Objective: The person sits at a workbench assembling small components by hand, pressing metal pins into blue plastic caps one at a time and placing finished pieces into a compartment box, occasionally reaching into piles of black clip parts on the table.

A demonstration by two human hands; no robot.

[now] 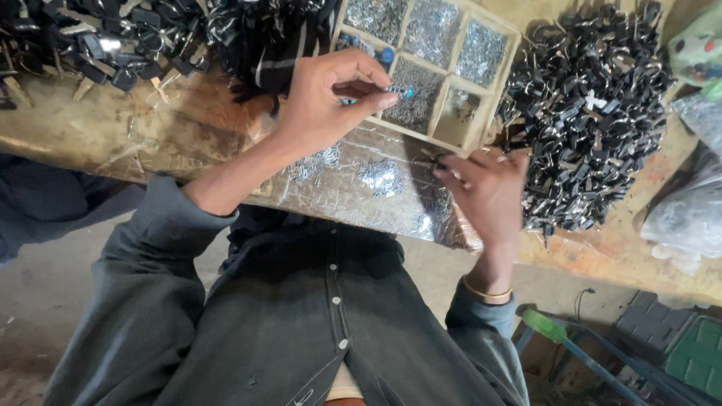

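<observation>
My left hand (327,98) is raised over a wooden compartment tray (502,71) and pinches a small blue-tipped piece (407,92) between thumb and fingertips. My right hand (489,192), with a thin bangle on its wrist, grips a small black part (440,160) at its fingertips, close beside a big heap of black parts (590,113). Below both hands lies a shiny foil sheet (346,192) with small heaps of metal bits (381,177).
The tray's compartments hold small silvery metal pieces. Another heap of black parts (135,37) runs along the table's far left. Clear plastic bags (688,218) lie at the right. A green crate (696,353) and blue frame stand on the floor.
</observation>
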